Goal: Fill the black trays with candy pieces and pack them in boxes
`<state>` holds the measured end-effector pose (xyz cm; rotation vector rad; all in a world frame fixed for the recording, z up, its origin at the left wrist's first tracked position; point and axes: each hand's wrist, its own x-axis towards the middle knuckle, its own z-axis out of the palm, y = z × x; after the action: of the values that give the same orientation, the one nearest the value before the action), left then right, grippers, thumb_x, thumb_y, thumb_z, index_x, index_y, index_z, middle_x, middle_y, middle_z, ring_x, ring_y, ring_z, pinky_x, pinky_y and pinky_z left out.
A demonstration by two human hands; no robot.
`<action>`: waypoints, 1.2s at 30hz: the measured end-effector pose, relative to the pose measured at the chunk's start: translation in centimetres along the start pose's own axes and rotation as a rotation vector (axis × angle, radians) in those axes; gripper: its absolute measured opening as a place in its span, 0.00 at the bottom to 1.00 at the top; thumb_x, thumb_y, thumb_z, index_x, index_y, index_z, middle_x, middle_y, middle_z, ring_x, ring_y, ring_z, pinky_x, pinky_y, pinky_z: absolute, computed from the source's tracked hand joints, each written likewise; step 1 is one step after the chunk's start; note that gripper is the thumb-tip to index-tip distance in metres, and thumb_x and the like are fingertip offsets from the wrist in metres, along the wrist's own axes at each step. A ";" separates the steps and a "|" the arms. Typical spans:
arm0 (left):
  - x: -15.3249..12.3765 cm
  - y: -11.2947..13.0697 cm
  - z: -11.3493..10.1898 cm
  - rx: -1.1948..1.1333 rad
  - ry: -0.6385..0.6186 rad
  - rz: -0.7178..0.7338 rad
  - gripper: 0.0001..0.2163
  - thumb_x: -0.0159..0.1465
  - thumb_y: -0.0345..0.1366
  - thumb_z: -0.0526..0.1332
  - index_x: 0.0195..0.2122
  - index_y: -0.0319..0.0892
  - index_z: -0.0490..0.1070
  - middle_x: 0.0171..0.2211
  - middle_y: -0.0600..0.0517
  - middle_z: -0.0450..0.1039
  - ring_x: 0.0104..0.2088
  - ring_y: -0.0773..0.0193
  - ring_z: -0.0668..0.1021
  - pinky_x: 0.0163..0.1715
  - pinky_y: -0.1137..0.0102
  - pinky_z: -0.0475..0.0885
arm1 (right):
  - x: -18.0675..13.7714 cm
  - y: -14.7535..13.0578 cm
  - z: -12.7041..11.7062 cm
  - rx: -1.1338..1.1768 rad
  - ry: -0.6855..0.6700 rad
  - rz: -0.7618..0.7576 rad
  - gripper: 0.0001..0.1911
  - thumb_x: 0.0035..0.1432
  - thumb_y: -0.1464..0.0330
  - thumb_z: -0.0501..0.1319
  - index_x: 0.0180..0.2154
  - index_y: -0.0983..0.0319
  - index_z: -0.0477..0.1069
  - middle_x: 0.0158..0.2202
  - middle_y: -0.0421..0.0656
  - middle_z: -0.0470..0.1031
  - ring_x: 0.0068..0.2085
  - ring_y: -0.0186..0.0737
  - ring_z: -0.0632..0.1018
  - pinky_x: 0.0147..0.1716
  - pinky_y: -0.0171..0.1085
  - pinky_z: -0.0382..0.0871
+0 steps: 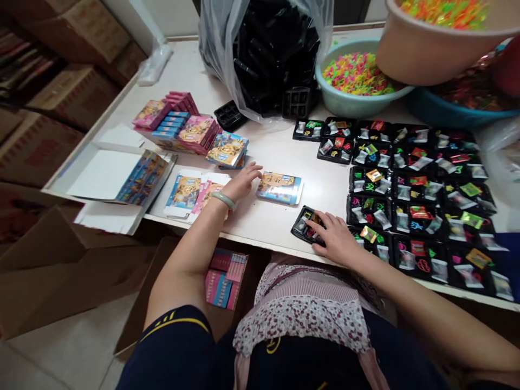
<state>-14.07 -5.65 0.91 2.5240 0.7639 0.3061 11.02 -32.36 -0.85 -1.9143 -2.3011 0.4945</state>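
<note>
On the white table a blue printed flat carton [280,188] lies just right of my left hand [242,183]. That hand holds nothing; its fingers reach forward, slightly apart, between the carton and a small stack of blue boxes [228,148]. My right hand [335,235] has its thumb and fingers on a black compartment tray [303,225], gripping its right side. Small coloured pieces and a wrapped item show in that tray, partly covered by the fingers. Right of it, several rows of filled black trays [418,189] cover the table.
Pink and blue boxes [174,122] stand at the back left, near an open white carton [97,173]. Flattened cartons [184,195] lie beside my left forearm. A plastic bag of black trays [276,59] and a green basin [359,81] stand behind. Below sits a box of packs [223,281].
</note>
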 end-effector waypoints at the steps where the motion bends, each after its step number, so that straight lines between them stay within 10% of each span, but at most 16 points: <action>1: 0.1 0.3 0.0 0.070 0.021 -0.017 0.17 0.52 0.19 0.50 0.40 0.39 0.69 0.56 0.41 0.66 0.63 0.53 0.63 0.62 0.49 0.58 | -0.1 0.0 0.0 0.008 0.010 0.003 0.33 0.55 0.64 0.61 0.63 0.57 0.61 0.65 0.54 0.57 0.61 0.62 0.62 0.57 0.56 0.58; 7: 0.9 7.9 5.4 0.183 -0.036 0.004 0.13 0.61 0.34 0.60 0.47 0.38 0.68 0.47 0.41 0.70 0.50 0.50 0.71 0.53 0.54 0.67 | 1.0 -0.6 0.1 0.065 -0.021 0.014 0.35 0.53 0.60 0.64 0.62 0.53 0.62 0.69 0.51 0.49 0.66 0.67 0.53 0.60 0.61 0.51; 13: 2.2 13.0 9.5 0.346 0.034 -0.327 0.22 0.59 0.48 0.63 0.45 0.35 0.67 0.50 0.35 0.65 0.52 0.44 0.66 0.52 0.52 0.64 | 1.3 -1.0 0.5 0.082 -0.039 0.019 0.32 0.54 0.62 0.63 0.62 0.53 0.63 0.68 0.51 0.50 0.66 0.65 0.55 0.60 0.61 0.51; 24: 0.2 12.4 10.0 0.345 -0.027 -0.353 0.15 0.59 0.35 0.57 0.46 0.34 0.68 0.47 0.37 0.66 0.48 0.50 0.70 0.47 0.58 0.69 | 0.9 -0.1 5.0 -0.047 0.187 -0.029 0.26 0.56 0.62 0.58 0.57 0.53 0.68 0.63 0.52 0.61 0.61 0.61 0.64 0.54 0.58 0.61; 31: -1.6 12.9 7.6 0.217 0.168 -0.312 0.05 0.56 0.32 0.56 0.35 0.43 0.67 0.39 0.46 0.72 0.41 0.54 0.74 0.45 0.59 0.71 | 1.3 -2.9 0.8 0.086 0.088 0.003 0.33 0.53 0.59 0.65 0.60 0.51 0.63 0.67 0.51 0.54 0.62 0.61 0.61 0.57 0.58 0.57; 36: 1.9 7.4 6.1 0.187 0.244 -0.011 0.09 0.57 0.45 0.55 0.27 0.47 0.68 0.30 0.50 0.75 0.33 0.52 0.77 0.35 0.60 0.75 | 4.6 0.0 -0.5 0.016 0.066 -0.034 0.32 0.55 0.45 0.57 0.60 0.46 0.61 0.67 0.45 0.53 0.59 0.61 0.66 0.51 0.57 0.63</action>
<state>-7.07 -12.30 -0.49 2.6877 0.9385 0.5712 10.28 -27.74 -0.92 -1.8529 -2.2775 0.4377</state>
